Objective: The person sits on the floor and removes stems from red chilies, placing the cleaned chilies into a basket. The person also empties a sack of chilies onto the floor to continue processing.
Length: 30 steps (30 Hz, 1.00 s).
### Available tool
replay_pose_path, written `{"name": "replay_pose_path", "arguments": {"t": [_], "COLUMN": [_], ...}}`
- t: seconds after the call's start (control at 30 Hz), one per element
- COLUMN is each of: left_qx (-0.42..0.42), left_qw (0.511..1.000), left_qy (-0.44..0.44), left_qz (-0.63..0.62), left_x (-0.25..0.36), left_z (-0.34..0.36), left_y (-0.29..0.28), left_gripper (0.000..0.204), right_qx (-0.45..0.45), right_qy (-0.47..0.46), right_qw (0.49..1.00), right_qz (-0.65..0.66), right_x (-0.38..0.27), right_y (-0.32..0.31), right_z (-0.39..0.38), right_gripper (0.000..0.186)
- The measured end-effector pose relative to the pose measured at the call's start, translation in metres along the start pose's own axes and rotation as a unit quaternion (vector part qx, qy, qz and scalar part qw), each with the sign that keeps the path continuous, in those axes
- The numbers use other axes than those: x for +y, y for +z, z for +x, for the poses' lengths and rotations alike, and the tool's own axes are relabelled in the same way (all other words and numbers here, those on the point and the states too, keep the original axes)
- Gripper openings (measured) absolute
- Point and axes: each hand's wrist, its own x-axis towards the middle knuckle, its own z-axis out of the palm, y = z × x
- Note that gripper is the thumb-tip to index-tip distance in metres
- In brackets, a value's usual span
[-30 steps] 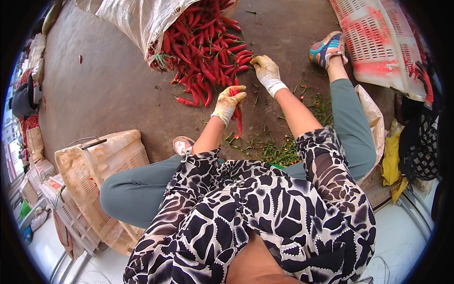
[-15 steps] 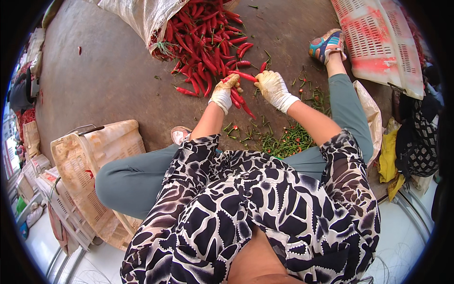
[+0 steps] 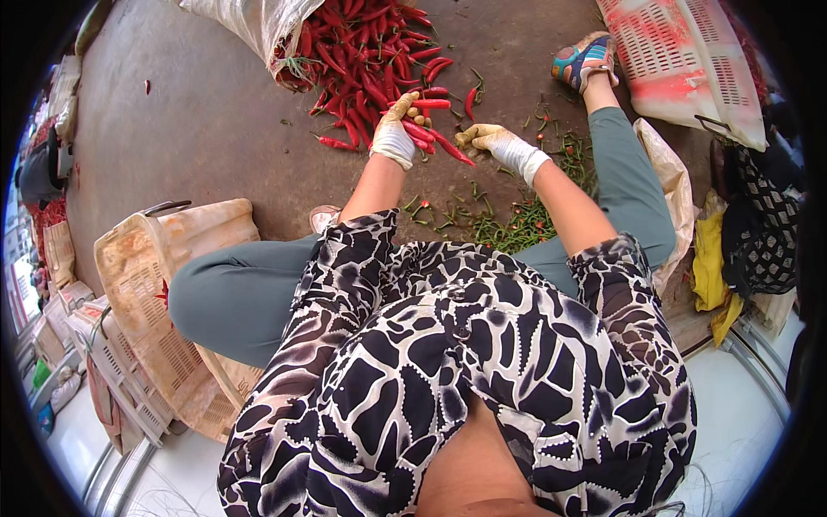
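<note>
My left hand (image 3: 394,138), in a stained white glove, is closed round several red chili peppers (image 3: 450,148). They stick out to the right from between the fingers and thumb. To its right, my gloved right hand (image 3: 504,145) is apart from the peppers, its fingers drawn together in a pinch. Whatever the fingertips hold, if anything, is too small to make out. Just beyond my left hand lies a pile of red chili peppers (image 3: 372,65), spilling from a whitish woven sack (image 3: 258,24). Green chili stems (image 3: 517,226) are heaped on the floor nearer my body.
A dirty pale plastic crate (image 3: 172,258) stands by my left knee. At the far right is a white crate with red patches (image 3: 680,73). A pale sack (image 3: 668,194) lies beside my right leg, near a yellow cloth (image 3: 711,263). My right shoe (image 3: 586,62) rests beyond the scattered stems.
My right hand has come away from the pepper it was touching and moved slightly toward me. My left hand keeps its bunch and has shifted a little left.
</note>
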Motion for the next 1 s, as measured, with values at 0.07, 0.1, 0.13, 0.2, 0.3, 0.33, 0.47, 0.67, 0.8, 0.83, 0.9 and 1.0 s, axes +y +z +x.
{"name": "replay_pose_path", "arguments": {"t": [0.07, 0.1, 0.13, 0.2, 0.3, 0.33, 0.47, 0.67, 0.8, 0.83, 0.9, 1.0], "left_qx": [-0.024, -0.010, -0.001, -0.001, 0.006, 0.020, 0.124, -0.077, -0.064, -0.042, -0.025, -0.066], "left_qw": [1.000, 1.000, 1.000, 1.000, 0.998, 0.999, 0.991, 0.987, 0.981, 0.972, 0.955, 0.951], "left_qy": [-0.014, -0.011, -0.010, -0.010, -0.058, -0.044, 0.011, -0.130, -0.135, -0.164, -0.187, -0.204], "left_qz": [-0.002, 0.005, 0.014, 0.016, 0.033, 0.003, 0.055, 0.058, 0.127, 0.165, 0.228, 0.223], "left_x": [-0.003, -0.007, -0.011, -0.014, -0.004, 0.005, 0.018, -0.041, -0.043, -0.039, -0.036, -0.039], "left_z": [-0.003, -0.005, -0.008, -0.013, -0.023, -0.027, -0.046, -0.054, -0.057, -0.060, -0.066, -0.070], "left_y": [0.001, 0.002, 0.003, 0.004, 0.002, 0.000, -0.016, -0.019, -0.016, -0.016, -0.013, -0.004], "left_gripper": [0.018, 0.019, 0.020, 0.021, 0.021, 0.021, 0.027, 0.034, 0.038, 0.038, 0.039, 0.034], "right_qx": [-0.030, -0.024, -0.030, -0.028, -0.079, -0.099, -0.076, 0.054, 0.084, 0.112, 0.095, 0.076], "right_qy": [0.032, 0.044, 0.043, -0.053, -0.021, 0.016, -0.001, -0.067, -0.071, -0.073, -0.094, -0.054], "right_qw": [0.999, 0.999, 0.998, 0.988, 0.972, 0.963, 0.993, 0.993, 0.993, 0.990, 0.990, 0.994], "right_qz": [0.016, 0.020, -0.026, -0.144, -0.220, -0.250, -0.092, 0.084, 0.035, 0.034, 0.040, -0.063], "right_x": [-0.010, -0.016, -0.023, -0.033, -0.043, -0.044, -0.043, -0.022, -0.019, -0.024, -0.034, -0.044], "right_y": [0.011, 0.018, 0.025, 0.037, 0.038, 0.036, 0.027, 0.050, 0.039, 0.033, 0.023, 0.027], "right_z": [-0.003, -0.004, -0.003, -0.008, -0.026, -0.034, -0.047, -0.018, -0.021, -0.023, -0.032, -0.039], "right_gripper": [0.027, 0.028, 0.032, 0.038, 0.035, 0.032, 0.022, 0.030, 0.032, 0.031, 0.029, 0.021]}}
